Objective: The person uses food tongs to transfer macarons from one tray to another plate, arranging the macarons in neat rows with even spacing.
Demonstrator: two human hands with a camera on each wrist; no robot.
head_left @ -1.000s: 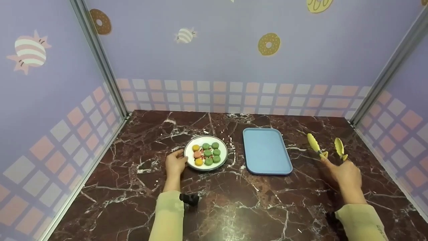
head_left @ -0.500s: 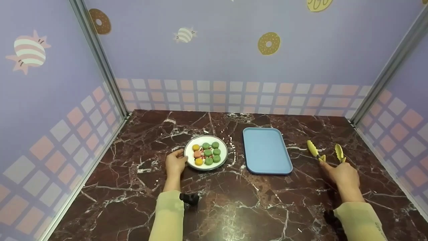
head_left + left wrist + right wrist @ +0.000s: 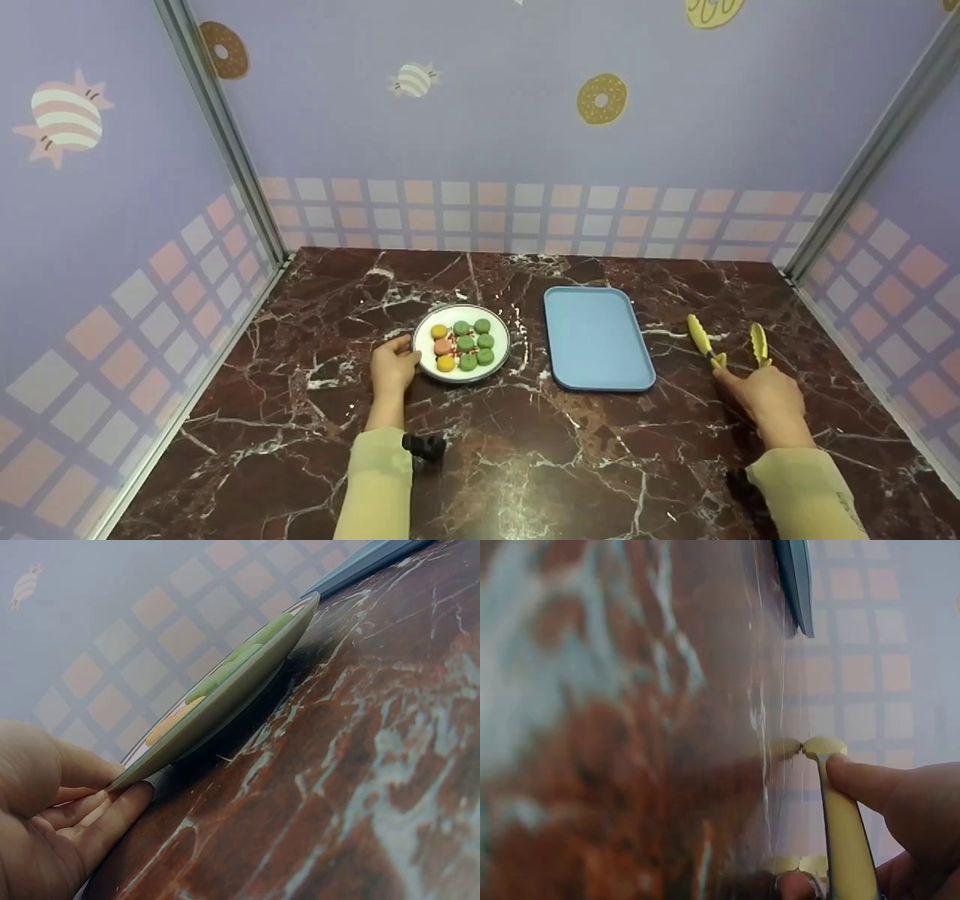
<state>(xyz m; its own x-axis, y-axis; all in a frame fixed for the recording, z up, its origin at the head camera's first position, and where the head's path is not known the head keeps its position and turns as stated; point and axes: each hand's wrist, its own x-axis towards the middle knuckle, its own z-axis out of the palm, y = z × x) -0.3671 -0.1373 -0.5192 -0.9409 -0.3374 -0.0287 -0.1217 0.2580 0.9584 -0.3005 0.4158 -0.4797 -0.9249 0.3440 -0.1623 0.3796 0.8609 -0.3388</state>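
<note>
My left hand (image 3: 394, 367) pinches the left rim of a white round plate (image 3: 427, 350) with a dark edge; in the left wrist view, its fingers (image 3: 135, 802) reach under that rim. Small round sweets that look like macarons lie on it: several green ones (image 3: 466, 343), two orange ones (image 3: 446, 364) and a pink one (image 3: 443, 346). At the right, my right hand (image 3: 772, 401) grips a pair of yellow-tipped tongs (image 3: 700, 337), whose arms stand spread with nothing between them. In the right wrist view, the thumb lies along one yellow tong arm (image 3: 847, 840).
A shallow blue tray (image 3: 600, 341) lies between the plate and the tongs. All of this is on a dark red marbled table (image 3: 510, 450). A patterned lilac wall (image 3: 495, 127) closes off the back, with panels on both sides.
My right hand and the tongs have drawn back slightly toward me and a little left, mostly in the first half second. The left hand and plate stay where they were.
</note>
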